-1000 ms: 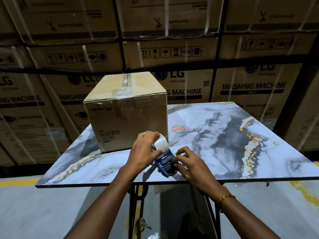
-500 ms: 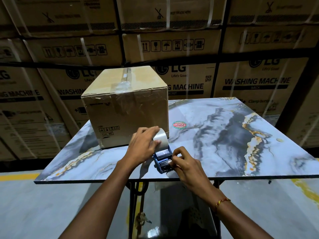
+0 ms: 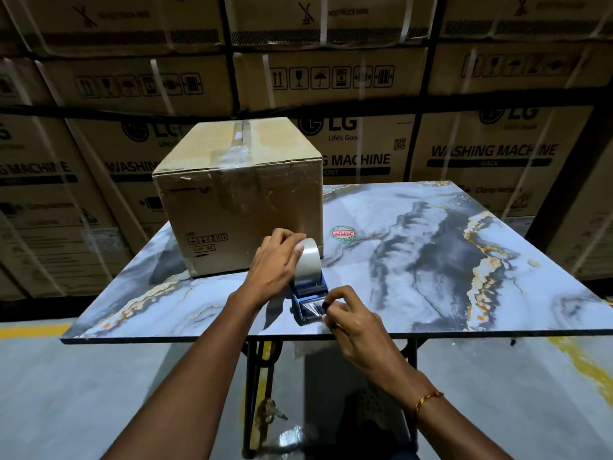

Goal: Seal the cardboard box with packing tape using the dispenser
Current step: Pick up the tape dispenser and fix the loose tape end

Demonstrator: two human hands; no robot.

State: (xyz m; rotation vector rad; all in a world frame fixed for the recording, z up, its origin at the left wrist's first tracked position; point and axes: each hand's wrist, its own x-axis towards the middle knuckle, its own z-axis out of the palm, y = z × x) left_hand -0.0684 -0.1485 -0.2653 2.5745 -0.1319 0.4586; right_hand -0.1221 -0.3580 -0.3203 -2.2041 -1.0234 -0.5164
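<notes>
A brown cardboard box [image 3: 238, 207] stands on the left half of the marble-patterned table [image 3: 431, 260], its top flaps closed with clear tape along part of the seam. Just in front of its right corner lies a blue tape dispenser [image 3: 308, 300] carrying a roll of clear tape [image 3: 308, 260]. My left hand [image 3: 275, 263] is wrapped over the roll. My right hand [image 3: 348, 317] pinches the loose tape end at the dispenser's front mouth, near the table's front edge.
Stacked washing machine cartons [image 3: 481, 154] fill the wall behind the table. A round red-and-green sticker [image 3: 344, 233] lies on the tabletop right of the box. Black metal table legs [image 3: 258, 393] and grey floor with yellow lines show below.
My right hand has shifted from the dispenser's side to its front mouth, fingers now pinching the tape end. My left hand stays on the roll. The view has drifted slightly.
</notes>
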